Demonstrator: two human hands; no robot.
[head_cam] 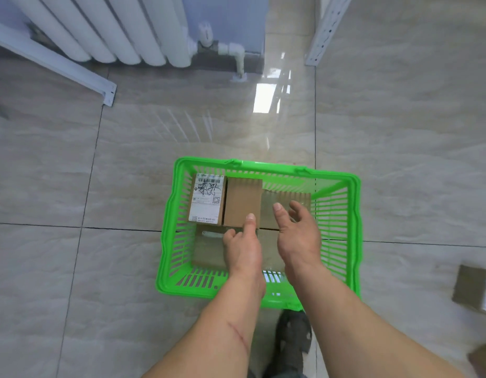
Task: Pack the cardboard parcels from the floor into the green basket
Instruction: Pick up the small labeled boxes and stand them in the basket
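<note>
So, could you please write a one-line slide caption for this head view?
Both hands reach into the green basket over packed cardboard parcels; another parcel waits on the floor.

Both bare forearms are reaching forward and down, side by side. The left hand (pixel 243 246) is lying with its index finger stretched straight ahead and its other fingers curled under, gripping nothing. The right hand (pixel 297 233), just beside it, is hanging open, palm turned inward toward the left hand, fingers loosely spread and slightly bent, thumb pointing forward.
</note>
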